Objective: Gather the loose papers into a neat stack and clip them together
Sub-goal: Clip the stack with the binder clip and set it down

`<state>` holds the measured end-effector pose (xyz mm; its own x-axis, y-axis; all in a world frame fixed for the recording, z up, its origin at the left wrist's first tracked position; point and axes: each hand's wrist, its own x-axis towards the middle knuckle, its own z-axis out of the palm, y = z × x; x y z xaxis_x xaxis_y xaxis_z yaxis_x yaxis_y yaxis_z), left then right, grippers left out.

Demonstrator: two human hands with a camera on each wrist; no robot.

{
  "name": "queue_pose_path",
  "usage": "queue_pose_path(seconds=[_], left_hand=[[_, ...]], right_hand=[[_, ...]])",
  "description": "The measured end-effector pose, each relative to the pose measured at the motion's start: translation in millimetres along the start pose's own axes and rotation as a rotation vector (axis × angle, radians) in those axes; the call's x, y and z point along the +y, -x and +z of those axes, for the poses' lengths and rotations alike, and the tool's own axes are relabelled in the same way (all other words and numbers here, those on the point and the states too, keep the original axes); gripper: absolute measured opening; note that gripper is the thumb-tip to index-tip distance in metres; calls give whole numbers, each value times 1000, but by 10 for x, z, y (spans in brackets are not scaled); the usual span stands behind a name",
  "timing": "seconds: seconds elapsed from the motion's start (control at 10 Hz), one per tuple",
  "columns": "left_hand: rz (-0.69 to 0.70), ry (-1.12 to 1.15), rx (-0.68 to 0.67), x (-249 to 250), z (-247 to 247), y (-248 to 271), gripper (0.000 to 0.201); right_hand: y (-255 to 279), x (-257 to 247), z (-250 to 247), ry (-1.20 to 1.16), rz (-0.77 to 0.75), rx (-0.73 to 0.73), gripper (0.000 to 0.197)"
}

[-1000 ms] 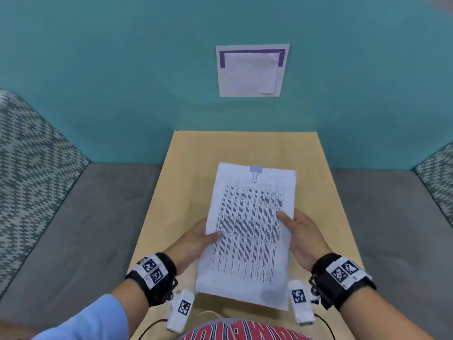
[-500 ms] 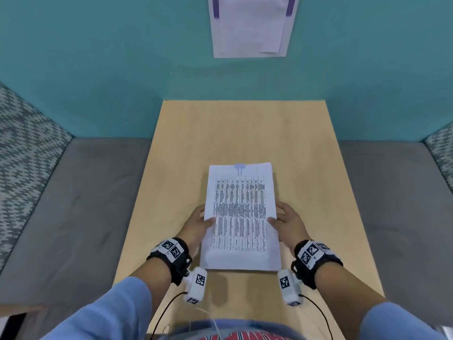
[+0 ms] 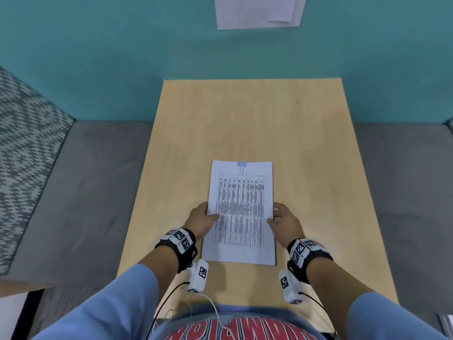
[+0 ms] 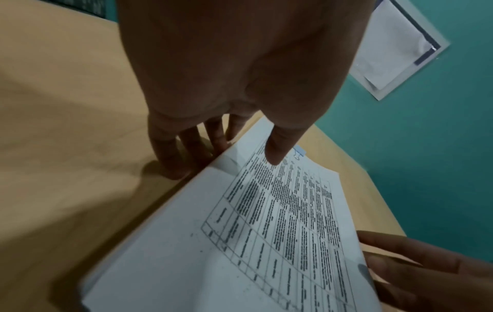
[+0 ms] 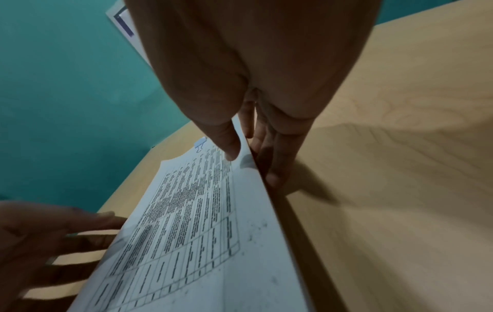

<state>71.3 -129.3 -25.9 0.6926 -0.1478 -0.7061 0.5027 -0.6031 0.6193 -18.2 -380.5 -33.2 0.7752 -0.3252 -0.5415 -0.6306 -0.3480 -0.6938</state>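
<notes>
Papers (image 3: pixel 241 212) are squared into one stack, pale blue binder clip (image 3: pixel 241 164) already on the far edge. Looks basically done; what's left is letting go. Stack sits low over the table (image 3: pixel 306 143), between both grips. Left hand (image 3: pixel 202 220) pinches its left edge, thumb on top; right hand (image 3: pixel 284 222) pinches the right edge likewise. Clip is well beyond both.

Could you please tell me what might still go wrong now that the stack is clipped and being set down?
1. Only one binder clip holds the paper stack, at the far edge; the near corners could fan out.
2. The left hand and right hand pinch the side edges, thumbs on top; letting go unevenly may skew or crease the sheets.
3. The stack's near edge lies towards the near side of the table, so a sleeve could drag it off.
</notes>
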Motion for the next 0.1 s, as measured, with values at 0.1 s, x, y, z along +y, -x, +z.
queue_pose_path(seconds=[0.1], left_hand=[[-7, -124, 73, -155, -42, -38, 31]], right_hand=[[-1, 14, -62, 58, -14, -19, 57]])
